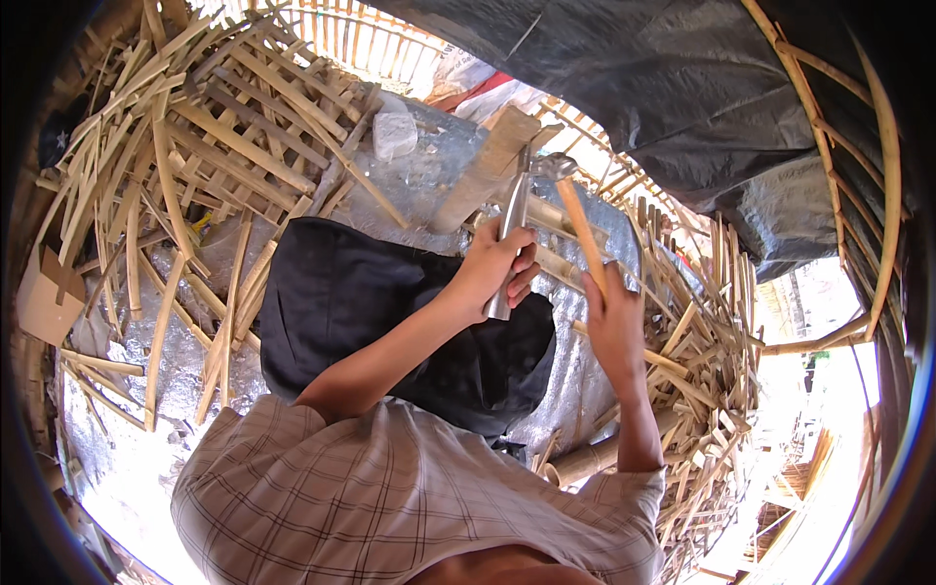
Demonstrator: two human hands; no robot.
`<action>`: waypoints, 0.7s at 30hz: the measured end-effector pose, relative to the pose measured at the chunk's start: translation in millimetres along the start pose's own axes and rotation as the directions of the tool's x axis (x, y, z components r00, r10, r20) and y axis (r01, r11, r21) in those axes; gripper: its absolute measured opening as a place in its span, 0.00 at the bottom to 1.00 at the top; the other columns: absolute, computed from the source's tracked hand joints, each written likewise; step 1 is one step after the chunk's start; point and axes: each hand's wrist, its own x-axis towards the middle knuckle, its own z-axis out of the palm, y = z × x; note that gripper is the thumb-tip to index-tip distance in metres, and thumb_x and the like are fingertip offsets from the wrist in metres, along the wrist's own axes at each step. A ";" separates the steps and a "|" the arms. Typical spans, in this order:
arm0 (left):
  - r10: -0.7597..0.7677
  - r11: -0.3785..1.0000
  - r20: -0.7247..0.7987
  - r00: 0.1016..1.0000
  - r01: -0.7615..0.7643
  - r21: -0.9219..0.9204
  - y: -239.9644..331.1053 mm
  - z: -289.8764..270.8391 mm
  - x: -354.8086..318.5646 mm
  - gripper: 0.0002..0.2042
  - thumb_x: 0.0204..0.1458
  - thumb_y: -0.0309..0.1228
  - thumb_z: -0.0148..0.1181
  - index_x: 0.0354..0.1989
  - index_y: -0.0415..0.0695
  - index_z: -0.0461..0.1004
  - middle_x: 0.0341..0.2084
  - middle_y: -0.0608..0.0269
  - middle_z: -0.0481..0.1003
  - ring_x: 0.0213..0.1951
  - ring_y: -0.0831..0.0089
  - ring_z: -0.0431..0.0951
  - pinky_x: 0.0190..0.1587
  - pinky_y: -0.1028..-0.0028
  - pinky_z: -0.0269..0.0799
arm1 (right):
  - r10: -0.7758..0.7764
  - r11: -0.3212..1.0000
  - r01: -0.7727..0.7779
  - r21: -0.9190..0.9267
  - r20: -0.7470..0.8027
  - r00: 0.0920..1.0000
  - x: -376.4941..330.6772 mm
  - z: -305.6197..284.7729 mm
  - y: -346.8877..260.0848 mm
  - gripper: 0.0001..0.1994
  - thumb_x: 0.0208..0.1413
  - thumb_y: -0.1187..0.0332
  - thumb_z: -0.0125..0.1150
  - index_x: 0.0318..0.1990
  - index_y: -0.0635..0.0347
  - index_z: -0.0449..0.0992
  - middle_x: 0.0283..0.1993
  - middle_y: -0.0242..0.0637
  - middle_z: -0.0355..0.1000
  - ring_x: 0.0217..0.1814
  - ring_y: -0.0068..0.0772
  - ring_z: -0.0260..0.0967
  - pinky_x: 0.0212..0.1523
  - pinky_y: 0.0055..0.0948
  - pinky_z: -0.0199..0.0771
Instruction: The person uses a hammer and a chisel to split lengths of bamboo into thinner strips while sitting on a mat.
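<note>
Left hand (pixel 492 268): a shiny metal tool (pixel 516 208) is held up over the shiny sheet (pixel 580 380).
Right hand (pixel 617 317): a hammer (pixel 582 231) is gripped by its wooden handle, its head just beside the tool's top.
Sticks (pixel 244 144): piled at the sheet's left and right edges.

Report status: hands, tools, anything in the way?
Left hand gripping metal tool; right hand gripping hammer. Hammer's head by tool's upper end, contact unclear. Nothing visible between them.
</note>
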 end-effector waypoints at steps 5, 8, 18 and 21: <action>-0.040 0.999 0.028 0.999 0.041 -0.009 9.2 2.9 8.0 0.08 0.62 0.30 0.53 0.34 0.44 0.62 0.15 0.70 0.59 0.09 0.80 0.59 0.08 0.76 0.56 | 0.092 0.893 0.077 0.443 -0.346 0.934 -3.9 -28.8 3.1 0.10 0.71 0.66 0.52 0.40 0.64 0.71 0.17 0.31 0.61 0.16 0.16 0.55 0.16 0.29 0.49; -0.047 0.999 0.019 0.999 0.047 -0.004 7.4 7.1 8.9 0.07 0.62 0.30 0.54 0.35 0.43 0.63 0.15 0.70 0.59 0.10 0.80 0.59 0.09 0.76 0.56 | -0.152 0.984 0.171 0.047 -0.276 0.949 14.0 -5.4 25.1 0.11 0.72 0.66 0.49 0.41 0.66 0.71 0.19 0.33 0.61 0.20 0.17 0.59 0.18 0.27 0.52; -0.080 0.996 0.025 0.996 0.079 0.040 3.8 4.8 7.4 0.07 0.62 0.30 0.54 0.36 0.43 0.63 0.15 0.71 0.59 0.10 0.81 0.59 0.09 0.77 0.56 | 0.098 0.962 -0.036 0.272 -0.219 0.971 16.7 -17.0 27.7 0.13 0.71 0.64 0.53 0.39 0.66 0.70 0.17 0.36 0.59 0.17 0.25 0.55 0.20 0.36 0.54; -0.109 0.992 0.011 0.994 0.108 0.062 0.6 6.7 10.8 0.07 0.62 0.29 0.55 0.36 0.43 0.62 0.15 0.71 0.59 0.10 0.81 0.59 0.09 0.76 0.56 | -0.023 0.999 0.024 0.038 -0.029 0.999 18.9 -17.9 8.8 0.13 0.71 0.63 0.53 0.40 0.66 0.69 0.18 0.47 0.63 0.17 0.37 0.61 0.22 0.43 0.58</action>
